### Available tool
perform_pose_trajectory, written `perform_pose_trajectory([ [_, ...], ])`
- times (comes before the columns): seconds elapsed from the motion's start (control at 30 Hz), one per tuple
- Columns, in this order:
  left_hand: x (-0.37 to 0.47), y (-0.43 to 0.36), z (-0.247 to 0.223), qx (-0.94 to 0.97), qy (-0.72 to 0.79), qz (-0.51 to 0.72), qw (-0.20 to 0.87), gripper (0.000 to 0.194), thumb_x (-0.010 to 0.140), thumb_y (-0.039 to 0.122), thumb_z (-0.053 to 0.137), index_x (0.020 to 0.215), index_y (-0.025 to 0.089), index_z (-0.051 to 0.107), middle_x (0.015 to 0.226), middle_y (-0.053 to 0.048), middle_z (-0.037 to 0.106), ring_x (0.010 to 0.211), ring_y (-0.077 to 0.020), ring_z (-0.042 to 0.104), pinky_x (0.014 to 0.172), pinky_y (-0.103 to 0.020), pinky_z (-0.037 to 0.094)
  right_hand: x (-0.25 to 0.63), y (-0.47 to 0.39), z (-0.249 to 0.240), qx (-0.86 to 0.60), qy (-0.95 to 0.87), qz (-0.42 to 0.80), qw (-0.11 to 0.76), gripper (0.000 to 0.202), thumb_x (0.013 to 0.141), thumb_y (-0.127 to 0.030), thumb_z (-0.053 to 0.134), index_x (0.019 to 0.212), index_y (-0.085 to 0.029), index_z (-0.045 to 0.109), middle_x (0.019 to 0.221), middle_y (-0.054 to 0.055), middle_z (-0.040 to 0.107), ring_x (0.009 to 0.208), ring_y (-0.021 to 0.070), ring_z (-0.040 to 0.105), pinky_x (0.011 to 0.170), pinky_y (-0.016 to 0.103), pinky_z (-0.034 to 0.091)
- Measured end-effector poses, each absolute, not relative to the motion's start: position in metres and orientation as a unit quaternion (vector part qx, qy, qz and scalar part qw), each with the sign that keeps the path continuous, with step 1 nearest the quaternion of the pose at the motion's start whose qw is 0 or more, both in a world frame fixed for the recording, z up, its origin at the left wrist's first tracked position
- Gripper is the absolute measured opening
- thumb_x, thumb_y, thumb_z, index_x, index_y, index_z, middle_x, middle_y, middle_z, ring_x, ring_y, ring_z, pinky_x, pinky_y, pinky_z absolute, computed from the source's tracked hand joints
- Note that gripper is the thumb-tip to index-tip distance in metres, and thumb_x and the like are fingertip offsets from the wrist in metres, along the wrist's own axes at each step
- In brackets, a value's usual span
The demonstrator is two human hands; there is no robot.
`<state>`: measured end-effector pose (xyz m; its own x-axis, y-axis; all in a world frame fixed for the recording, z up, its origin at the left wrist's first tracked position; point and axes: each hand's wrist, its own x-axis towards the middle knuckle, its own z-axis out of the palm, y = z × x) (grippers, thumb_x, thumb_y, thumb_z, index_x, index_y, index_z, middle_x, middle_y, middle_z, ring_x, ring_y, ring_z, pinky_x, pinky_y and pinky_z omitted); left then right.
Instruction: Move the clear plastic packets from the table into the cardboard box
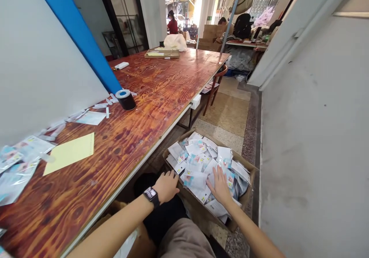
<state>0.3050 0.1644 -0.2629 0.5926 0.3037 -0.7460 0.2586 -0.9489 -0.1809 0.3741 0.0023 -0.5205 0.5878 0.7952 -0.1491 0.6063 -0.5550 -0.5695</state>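
A cardboard box (251, 191) on the floor is heaped with flat plastic packets (198, 162) that carry white and light-blue printed cards. My right hand (220, 187) lies over the packets with its fingers stretched out, grasping none of them. At the box's near left edge is my left hand (167, 186), its fingers extended and nothing in it; whether it touches the rim I cannot tell. A black watch (152, 196) is on my left wrist.
A wood-grain table (138, 123) runs along the left, with more packets (23, 158), a yellow sheet (70, 152) and a black tape roll (125, 99). A wall (311, 135) borders the right. A chair (215, 87) stands ahead; a person in red (173, 24) is far off.
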Motion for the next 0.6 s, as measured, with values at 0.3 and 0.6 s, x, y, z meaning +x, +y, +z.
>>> perform_pose_trajectory([
  [0.3, 0.221, 0.154, -0.155, -0.923, -0.185, 0.336, 0.024, 0.048, 0.089, 0.028, 0.052, 0.134, 0.014, 0.048, 0.139, -0.014, 0.049, 0.124, -0.0256, 0.052, 0.101, -0.038, 0.045, 0.360, 0.076, -0.506, -0.820, -0.456, 0.240, 0.250, 0.059, 0.088, -0.039, 0.045, 0.141, -0.015, 0.038, 0.153, 0.016, 0.023, 0.142, 0.0339, 0.012, 0.107, 0.060, 0.017],
  [0.6, 0.099, 0.152, -0.103, -0.964, -0.188, 0.141, 0.121, 0.052, 0.083, 0.050, 0.056, 0.132, 0.034, 0.052, 0.128, -0.001, 0.061, 0.110, -0.0263, 0.062, 0.100, -0.035, 0.047, 0.405, 0.100, -0.528, -0.924, -0.168, 0.285, 0.193, 0.053, 0.092, -0.045, 0.050, 0.136, -0.017, 0.040, 0.144, 0.013, 0.037, 0.131, 0.0313, 0.036, 0.104, 0.054, 0.032],
])
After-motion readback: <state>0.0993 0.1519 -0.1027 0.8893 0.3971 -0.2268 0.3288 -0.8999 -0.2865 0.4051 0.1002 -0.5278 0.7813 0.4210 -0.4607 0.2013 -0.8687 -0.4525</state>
